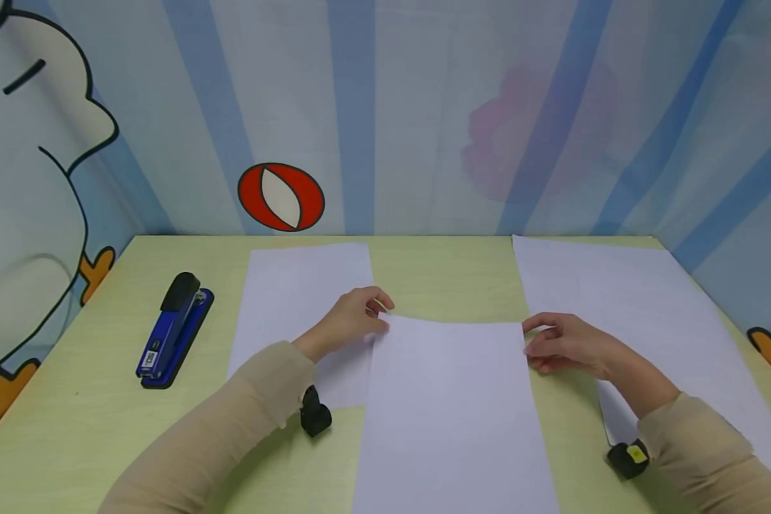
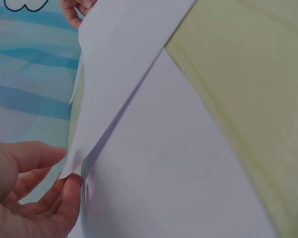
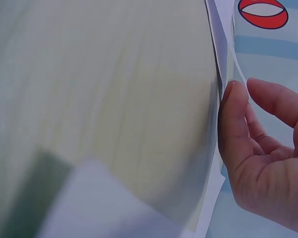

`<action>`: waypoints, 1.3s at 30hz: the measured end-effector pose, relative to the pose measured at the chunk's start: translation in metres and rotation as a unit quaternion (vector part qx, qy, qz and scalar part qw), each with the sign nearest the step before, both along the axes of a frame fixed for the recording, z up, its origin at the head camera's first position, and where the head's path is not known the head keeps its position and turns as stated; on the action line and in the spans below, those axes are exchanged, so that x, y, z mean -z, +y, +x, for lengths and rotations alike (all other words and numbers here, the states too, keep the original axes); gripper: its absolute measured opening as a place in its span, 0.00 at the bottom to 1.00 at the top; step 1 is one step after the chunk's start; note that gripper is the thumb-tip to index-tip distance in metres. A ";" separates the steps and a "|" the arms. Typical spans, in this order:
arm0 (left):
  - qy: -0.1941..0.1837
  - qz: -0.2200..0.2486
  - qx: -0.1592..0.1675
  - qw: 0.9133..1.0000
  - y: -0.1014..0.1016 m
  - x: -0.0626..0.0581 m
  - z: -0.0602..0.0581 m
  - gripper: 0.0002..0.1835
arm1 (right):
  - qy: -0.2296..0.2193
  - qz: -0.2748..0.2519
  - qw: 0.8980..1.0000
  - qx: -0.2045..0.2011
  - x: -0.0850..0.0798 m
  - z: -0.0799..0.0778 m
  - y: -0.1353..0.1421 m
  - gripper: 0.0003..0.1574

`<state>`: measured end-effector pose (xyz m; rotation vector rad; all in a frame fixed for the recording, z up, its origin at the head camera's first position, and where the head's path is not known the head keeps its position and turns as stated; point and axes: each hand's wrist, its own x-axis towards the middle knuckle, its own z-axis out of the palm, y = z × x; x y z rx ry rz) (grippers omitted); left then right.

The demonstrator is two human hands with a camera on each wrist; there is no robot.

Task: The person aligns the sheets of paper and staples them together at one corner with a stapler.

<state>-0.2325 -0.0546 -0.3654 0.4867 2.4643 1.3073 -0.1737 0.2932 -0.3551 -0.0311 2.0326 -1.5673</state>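
Screened-off work booth, cartoon-printed backdrop (image 1: 411, 107) (red ball (image 1: 311, 196) included), pale table (image 1: 450, 278)

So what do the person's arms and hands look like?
The left sleeve and right sleeve are plain beige. The left hand and right hand wear no gloves. A small black block shows by each cuff: the left block and the right block, which has a yellow patch.

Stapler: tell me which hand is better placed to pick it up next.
Left, probably: the left hand is nearer the stapler, on that side, while the right hand is across the middle sheet. Both hands are at its corners, so either would have to leave.
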 end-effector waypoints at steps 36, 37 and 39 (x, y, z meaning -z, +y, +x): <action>-0.035 0.066 0.062 0.995 0.030 -0.018 -0.008 0.16 | 0.052 0.100 0.991 0.068 -0.015 -0.008 0.063 0.33; -0.039 0.073 0.067 0.994 0.032 -0.019 -0.008 0.16 | 0.053 0.105 0.991 0.071 -0.015 -0.008 0.066 0.33; -0.049 0.083 0.074 0.993 0.037 -0.019 -0.007 0.17 | 0.052 0.114 0.989 0.079 -0.016 -0.008 0.073 0.33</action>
